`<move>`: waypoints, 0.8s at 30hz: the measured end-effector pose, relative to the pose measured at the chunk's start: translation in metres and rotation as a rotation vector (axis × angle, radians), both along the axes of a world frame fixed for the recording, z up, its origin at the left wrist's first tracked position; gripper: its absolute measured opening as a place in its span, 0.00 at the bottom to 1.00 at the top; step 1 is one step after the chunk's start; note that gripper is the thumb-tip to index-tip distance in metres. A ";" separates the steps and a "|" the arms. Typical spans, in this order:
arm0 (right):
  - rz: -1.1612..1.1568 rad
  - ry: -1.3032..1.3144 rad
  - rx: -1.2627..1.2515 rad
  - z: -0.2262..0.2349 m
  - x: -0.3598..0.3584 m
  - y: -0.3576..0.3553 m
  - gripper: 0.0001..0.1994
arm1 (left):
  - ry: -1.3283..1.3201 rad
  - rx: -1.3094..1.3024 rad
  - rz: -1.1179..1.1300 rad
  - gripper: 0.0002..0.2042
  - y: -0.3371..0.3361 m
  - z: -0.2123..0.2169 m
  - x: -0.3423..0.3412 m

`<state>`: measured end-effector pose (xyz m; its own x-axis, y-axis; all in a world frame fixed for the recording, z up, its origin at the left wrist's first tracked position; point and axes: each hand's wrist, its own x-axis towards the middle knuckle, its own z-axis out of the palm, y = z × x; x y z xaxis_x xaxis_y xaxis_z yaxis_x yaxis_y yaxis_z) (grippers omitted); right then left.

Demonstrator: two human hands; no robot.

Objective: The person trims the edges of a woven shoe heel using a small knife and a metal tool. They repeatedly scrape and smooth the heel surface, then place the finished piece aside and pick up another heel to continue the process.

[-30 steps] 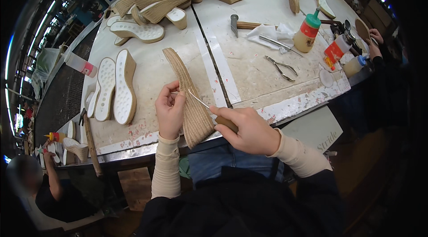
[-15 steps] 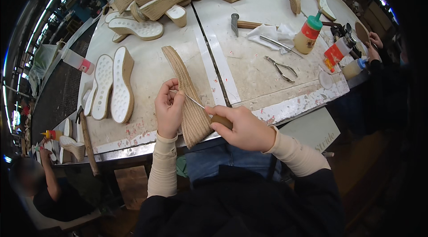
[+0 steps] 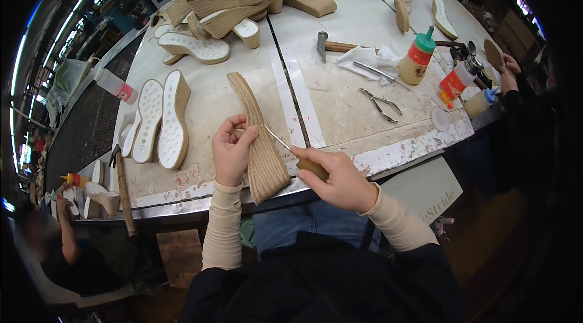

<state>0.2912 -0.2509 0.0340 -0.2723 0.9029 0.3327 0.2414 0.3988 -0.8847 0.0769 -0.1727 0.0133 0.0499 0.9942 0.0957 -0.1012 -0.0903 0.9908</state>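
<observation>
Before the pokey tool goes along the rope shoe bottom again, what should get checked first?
1. Left hand gripping the rope-wrapped wedge sole: ok.
2. Right hand closed around the tool's wooden handle: ok.
3. Metal tip resting on the rope side: ok, it seems to touch there.
4. Left fingers clear of the tip: cannot tell, they sit very close.
5. Sole steadied on the table edge: ok, its lower end overhangs slightly.
6. Pliers and glue bottle out of the way: ok.
</observation>
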 end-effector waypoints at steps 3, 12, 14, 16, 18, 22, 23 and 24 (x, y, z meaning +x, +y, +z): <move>0.006 -0.003 -0.036 -0.004 -0.004 0.001 0.20 | -0.047 -0.033 0.021 0.16 -0.003 -0.001 -0.001; 0.035 -0.048 -0.070 0.000 -0.014 0.002 0.20 | 0.007 -0.005 0.062 0.17 -0.008 -0.003 -0.001; 0.008 -0.037 -0.025 0.003 -0.015 0.001 0.20 | 0.026 0.015 0.074 0.17 -0.007 -0.003 0.000; 0.014 -0.075 -0.103 0.006 -0.013 -0.001 0.20 | 0.036 0.026 0.083 0.16 -0.007 -0.004 0.001; 0.022 -0.082 -0.118 0.007 -0.013 -0.001 0.20 | 0.044 0.044 0.072 0.16 -0.007 -0.005 0.001; 0.024 -0.092 -0.066 0.005 -0.017 -0.001 0.21 | 0.038 0.045 0.079 0.15 -0.007 -0.006 0.000; 0.023 -0.111 -0.069 0.004 -0.018 -0.001 0.21 | 0.043 0.051 0.075 0.15 -0.007 -0.007 0.000; 0.024 -0.103 -0.058 0.004 -0.019 0.000 0.21 | 0.043 0.052 0.078 0.15 -0.008 -0.007 0.000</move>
